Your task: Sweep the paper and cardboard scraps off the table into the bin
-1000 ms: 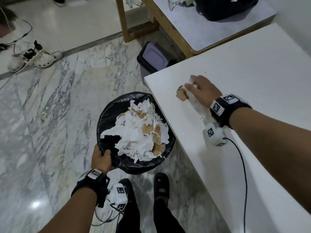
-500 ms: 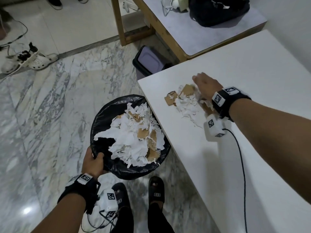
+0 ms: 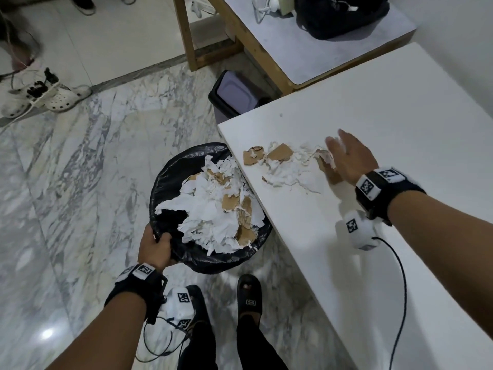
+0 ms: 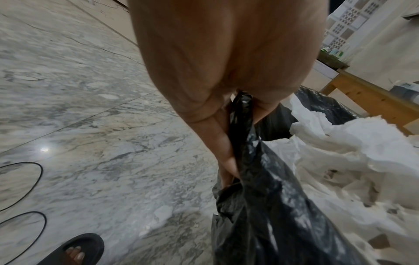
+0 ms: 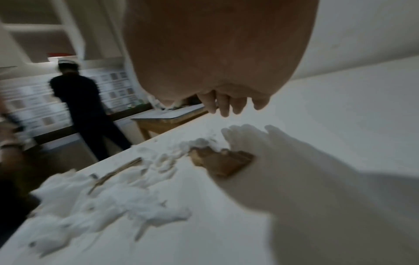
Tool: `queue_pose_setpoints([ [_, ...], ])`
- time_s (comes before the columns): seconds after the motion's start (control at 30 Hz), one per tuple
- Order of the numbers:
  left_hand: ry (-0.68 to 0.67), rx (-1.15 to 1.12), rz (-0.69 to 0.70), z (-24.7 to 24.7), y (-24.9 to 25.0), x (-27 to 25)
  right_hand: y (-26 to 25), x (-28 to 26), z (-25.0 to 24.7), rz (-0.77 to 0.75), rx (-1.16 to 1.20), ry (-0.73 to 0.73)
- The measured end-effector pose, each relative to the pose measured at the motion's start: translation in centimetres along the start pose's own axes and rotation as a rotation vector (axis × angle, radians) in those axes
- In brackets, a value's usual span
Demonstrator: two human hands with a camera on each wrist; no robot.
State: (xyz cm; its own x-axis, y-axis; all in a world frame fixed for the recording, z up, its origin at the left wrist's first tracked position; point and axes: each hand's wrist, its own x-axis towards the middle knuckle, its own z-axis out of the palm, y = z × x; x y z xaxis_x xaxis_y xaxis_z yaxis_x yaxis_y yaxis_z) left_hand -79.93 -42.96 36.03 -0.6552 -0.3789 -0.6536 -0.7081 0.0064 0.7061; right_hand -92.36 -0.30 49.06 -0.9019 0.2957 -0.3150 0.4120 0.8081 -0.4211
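Right hand (image 3: 349, 160) hangs flat, empty, beside the scraps (image 3: 282, 166); left hand (image 3: 154, 247) grips the brimming bin (image 3: 170, 180). Scraps may overshoot onto the floor.

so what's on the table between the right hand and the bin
In the head view, torn white paper and brown cardboard pieces lie between the right hand and the bin, short of the table edge.
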Motion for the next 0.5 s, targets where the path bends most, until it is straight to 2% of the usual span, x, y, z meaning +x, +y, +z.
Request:
queue_pose_setpoints([
  [0.1,-0.01,0.0,0.002,0.2,-0.2,0.1,1.6,-0.5,1.4,0.121,0.074,-0.017],
  [0.2,-0.012,0.036,-0.002,0.3,-0.2,0.2,-0.3,-2.5,4.5,0.045,0.233,0.03],
  [0.3,-0.016,0.044,0.004,0.3,0.2,0.0,-3.3,-4.2,6.7,-0.045,0.311,-0.002],
  [0.37,-0.015,0.058,0.005,0.1,0.5,-0.2,-4.1,-4.2,6.8,-0.058,0.316,0.0],
  [0.5,-0.017,0.047,0.006,-0.2,0.6,0.0,-3.4,-3.0,4.0,-0.014,0.298,0.145],
])
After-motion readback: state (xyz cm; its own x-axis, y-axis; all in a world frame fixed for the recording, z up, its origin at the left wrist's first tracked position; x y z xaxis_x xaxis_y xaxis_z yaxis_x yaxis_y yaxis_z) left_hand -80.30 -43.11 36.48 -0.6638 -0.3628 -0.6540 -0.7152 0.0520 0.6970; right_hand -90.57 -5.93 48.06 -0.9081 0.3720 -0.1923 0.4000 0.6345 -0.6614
